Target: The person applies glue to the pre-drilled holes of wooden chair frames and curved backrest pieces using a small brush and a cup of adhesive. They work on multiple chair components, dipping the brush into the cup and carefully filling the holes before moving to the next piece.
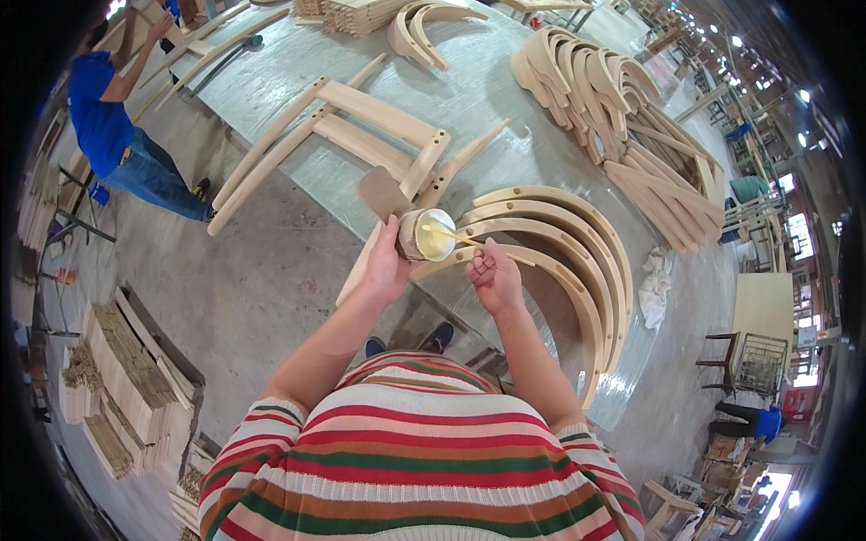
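My left hand (388,267) is closed around a small round tub (410,242), its mouth tipped toward the right. Pale yellowish paste, like glue, coats the inside. My right hand (496,279) pinches a thin yellowish stick (469,240), whose far end dips into the tub. Just beyond my left hand shows a flat brown rounded board (383,191); I cannot tell whether it touches the hand. Several curved wooden pieces (541,212) with holes and slots stand side by side under and right of my right hand.
Wooden frame pieces (379,113) lie across the shiny table (289,63). Curved parts are stacked (586,77) at the far right, beside a white cloth (655,288). A person in blue (99,113) handles wood at the left. Bundled wood (126,388) stands on the floor.
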